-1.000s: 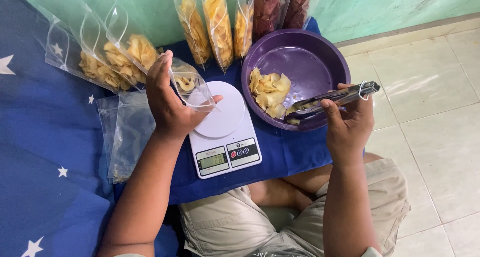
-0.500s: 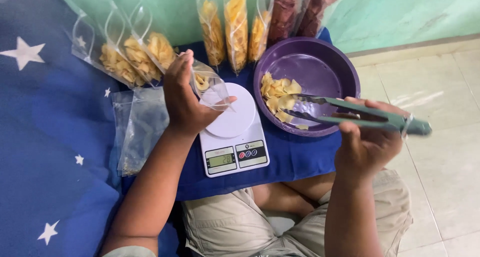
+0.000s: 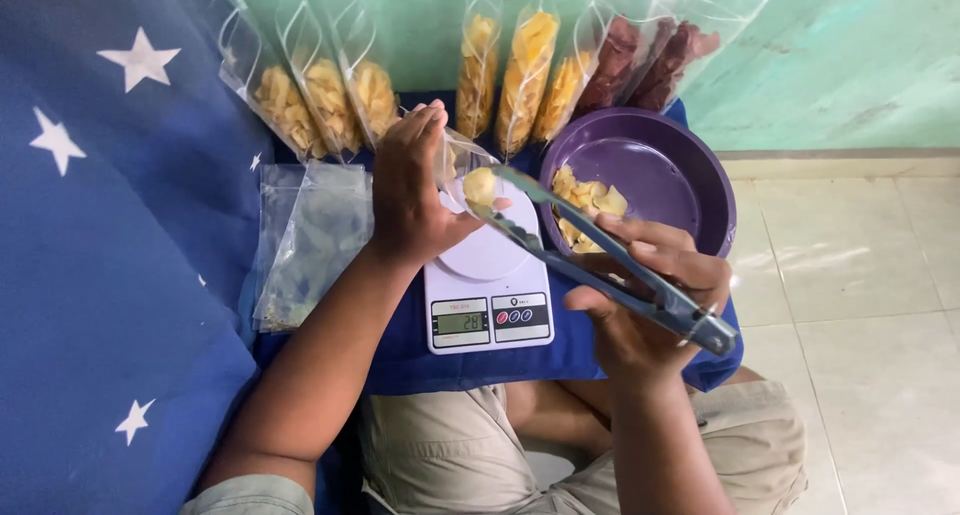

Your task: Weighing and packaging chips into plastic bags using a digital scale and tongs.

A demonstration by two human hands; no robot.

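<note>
A low surface covered in blue cloth (image 3: 470,360) sits against a green wall (image 3: 840,55), with pale floor tiles (image 3: 860,305) at 3 o'clock and a blue fabric with white stars (image 3: 110,225) at 9 o'clock.

At the centre, a yellow chip (image 3: 480,186) is pinched between the tips of metal tongs (image 3: 600,255), right at the mouth of a small clear bag (image 3: 462,160) that stands on a white kitchen scale (image 3: 487,285). The left hand (image 3: 412,190) holds the bag's upper edge, its grip closed on the plastic, thumb and fingers pinching it open. The right hand (image 3: 645,295) has its grip clamped round the tongs' handles, squeezing them together; the tongs run from 4 o'clock, near the hand, up toward 10 o'clock, over the scale's round plate. The scale's small display and buttons face the person at 6 o'clock.

Just beside the scale at 2 o'clock is a purple bowl (image 3: 690,190) with a heap of yellow chips (image 3: 588,207) on its near-left side. At 9 o'clock of the scale lies a stack of empty clear bags (image 3: 310,240). Along the wall at 12 o'clock stand filled bags of yellow chips (image 3: 525,70), more of them at 11 o'clock (image 3: 320,95), and bags of dark red chips (image 3: 650,65) at 1 o'clock. The person's khaki shorts (image 3: 450,455) show at 6 o'clock.
</note>
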